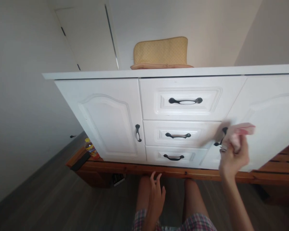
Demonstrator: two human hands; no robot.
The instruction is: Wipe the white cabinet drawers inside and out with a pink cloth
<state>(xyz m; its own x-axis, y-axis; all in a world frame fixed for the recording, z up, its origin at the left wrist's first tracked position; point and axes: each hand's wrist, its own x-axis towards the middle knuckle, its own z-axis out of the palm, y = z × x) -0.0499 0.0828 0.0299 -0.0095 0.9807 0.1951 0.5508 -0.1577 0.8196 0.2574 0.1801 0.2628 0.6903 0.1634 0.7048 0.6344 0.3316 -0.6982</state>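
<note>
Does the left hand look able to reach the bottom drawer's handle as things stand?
Probably yes: the left hand hangs open and empty just below the bottom drawer's handle, with nothing between them; the right hand's cloth is well aside.

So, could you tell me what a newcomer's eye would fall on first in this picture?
The white cabinet fills the middle of the view. In front of its right door, close to the dark handle, the right hand grips a pink cloth, while the left hand hangs open above the knees at the bottom. A yellow cushion stands on top of the cabinet against the wall.
</note>
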